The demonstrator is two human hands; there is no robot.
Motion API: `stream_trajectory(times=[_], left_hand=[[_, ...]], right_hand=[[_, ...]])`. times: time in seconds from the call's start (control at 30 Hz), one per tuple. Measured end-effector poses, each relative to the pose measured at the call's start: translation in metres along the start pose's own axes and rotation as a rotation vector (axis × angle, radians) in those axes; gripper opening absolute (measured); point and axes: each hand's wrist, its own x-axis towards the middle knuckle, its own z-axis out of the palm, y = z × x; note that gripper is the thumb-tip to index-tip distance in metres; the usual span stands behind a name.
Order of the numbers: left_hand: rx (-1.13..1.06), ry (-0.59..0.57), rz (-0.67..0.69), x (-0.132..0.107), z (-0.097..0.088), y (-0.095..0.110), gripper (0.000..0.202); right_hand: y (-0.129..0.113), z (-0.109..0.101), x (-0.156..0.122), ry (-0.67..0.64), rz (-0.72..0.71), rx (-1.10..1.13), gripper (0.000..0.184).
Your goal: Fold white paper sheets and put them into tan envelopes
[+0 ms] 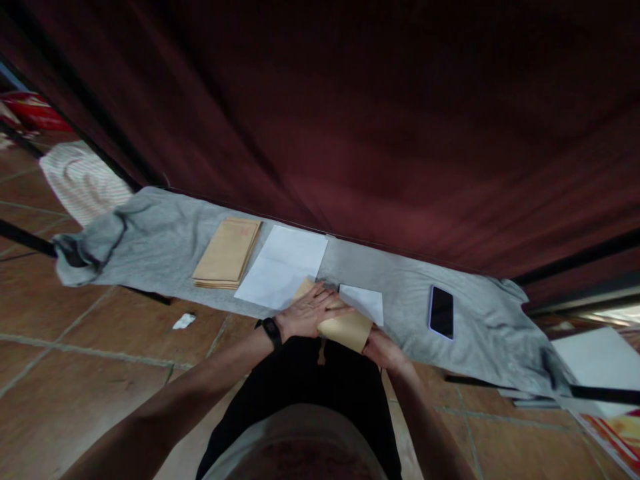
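In front of my body a brown paper envelope [346, 329] lies slanted at the near edge of the grey cloth. My left hand [313, 311], with a dark band on the wrist, rests flat on top of it with the fingers stretched out. At the envelope's right end is my right hand [379, 347], gripping the edge; its fingers are partly hidden by the paper. A smaller white paper [367, 301] lies just beyond the envelope. Left of my hands is a white sheet [287, 260] with a faint crease, and beside it a stack of brown envelopes [226, 252].
A grey cloth [400, 270] covers the narrow bench. A phone [441, 311] lies on its right part. Behind the bench hangs a dark red curtain [340, 147]. A striped cloth [85, 180] is at the left, and a scrap of white paper [185, 321] lies on the tiled floor.
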Motion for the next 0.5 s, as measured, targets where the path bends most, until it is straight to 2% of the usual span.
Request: stream_trajectory(times=[0.13,0.2,0.27,0.3,0.4,0.5], left_hand=[[0.0,-0.003,-0.055,-0.005,-0.005,-0.01,0.101],[0.002,0.001,-0.095,-0.009,-0.008,-0.016,0.101],[-0.002,0.003,-0.147,-0.016,-0.008,-0.023,0.101],[-0.003,0.004,-0.175,-0.02,-0.007,-0.026,0.101],[0.019,0.011,-0.241,-0.034,-0.002,-0.039,0.1],[0.024,0.025,-0.285,-0.045,0.005,-0.05,0.099]], right_hand=[[0.007,-0.016,0.004,-0.229,0.033,0.254,0.036],[0.013,-0.026,0.008,-0.215,0.021,0.357,0.045],[0.021,-0.037,0.014,-0.102,-0.025,0.353,0.049],[0.026,-0.042,0.018,-0.004,-0.066,0.292,0.048],[0.039,-0.058,0.033,0.383,-0.207,-0.016,0.05],[0.047,-0.066,0.048,0.606,-0.283,-0.247,0.05]])
